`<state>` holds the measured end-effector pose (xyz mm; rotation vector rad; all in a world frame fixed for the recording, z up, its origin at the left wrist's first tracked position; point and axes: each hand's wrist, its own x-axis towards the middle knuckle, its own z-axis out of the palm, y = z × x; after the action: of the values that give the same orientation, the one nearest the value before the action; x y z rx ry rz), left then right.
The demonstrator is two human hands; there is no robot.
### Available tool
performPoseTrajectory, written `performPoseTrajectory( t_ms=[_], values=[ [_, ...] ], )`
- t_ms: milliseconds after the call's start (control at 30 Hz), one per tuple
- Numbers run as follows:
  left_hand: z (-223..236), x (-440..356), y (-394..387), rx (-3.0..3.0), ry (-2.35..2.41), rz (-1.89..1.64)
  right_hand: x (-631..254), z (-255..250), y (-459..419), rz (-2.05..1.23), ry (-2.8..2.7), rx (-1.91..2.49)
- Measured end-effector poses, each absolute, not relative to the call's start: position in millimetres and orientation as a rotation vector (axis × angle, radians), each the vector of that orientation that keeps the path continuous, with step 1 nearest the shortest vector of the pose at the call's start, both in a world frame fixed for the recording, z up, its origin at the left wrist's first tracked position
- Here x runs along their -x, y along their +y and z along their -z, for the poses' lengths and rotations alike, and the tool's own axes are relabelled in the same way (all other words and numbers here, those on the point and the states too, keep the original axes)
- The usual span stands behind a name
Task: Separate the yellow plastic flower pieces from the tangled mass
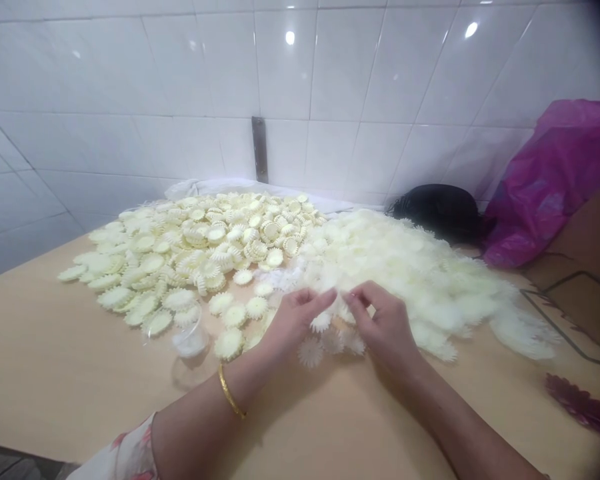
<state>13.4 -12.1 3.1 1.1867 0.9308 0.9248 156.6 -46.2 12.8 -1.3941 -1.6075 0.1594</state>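
My left hand (pixel 297 317) and my right hand (pixel 383 320) face each other above the table, fingertips nearly meeting. Thumb and finger are pinched together on each hand. Whatever lies between the tips is pale and blurred, and I cannot make it out. Thin white flower-shaped pieces (pixel 311 352) lie just below my hands, partly hidden by them. Behind my right hand spreads a heap of sheer, pale petal layers (pixel 405 267). Farther left is a large pile of cream, fluted flower discs (pixel 215 233), some of them loose near my left wrist.
A small clear cup (pixel 190 340) with white contents stands left of my left forearm. At the back right sit a black rounded object (pixel 437 210) and a magenta plastic bag (pixel 555 180). A dark red flower-shaped piece (pixel 583 403) lies at the right. A tiled wall (pixel 190 147) bounds the table.
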Motion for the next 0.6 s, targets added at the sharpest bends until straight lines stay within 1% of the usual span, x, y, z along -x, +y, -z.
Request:
performPoseTrajectory(
  t_ms=[133,233,333,433,533,600],
  values=[
    [-2,-15,-13,-1.292,0.908,-0.930,-154,-12,-47,-0.071,-1.629,1.408],
    [0,-15,-11,-1.276,0.921,-0.936,-159,-14,-44,-0.095,-1.586,1.431],
    [0,-10,-6,-1.230,0.964,-0.956,-173,-18,-40,-0.170,-1.387,1.525],
    [-2,-6,-2,-1.326,1.040,-1.029,-186,-21,-36,-0.268,-1.238,1.571],
    [-5,-5,0,-1.573,1.125,-1.084,-189,-20,-35,-0.439,-1.359,1.562],
    [-7,-6,-1,-1.777,1.173,-1.055,-187,-17,-34,-0.516,-1.464,1.576]
  ],
)
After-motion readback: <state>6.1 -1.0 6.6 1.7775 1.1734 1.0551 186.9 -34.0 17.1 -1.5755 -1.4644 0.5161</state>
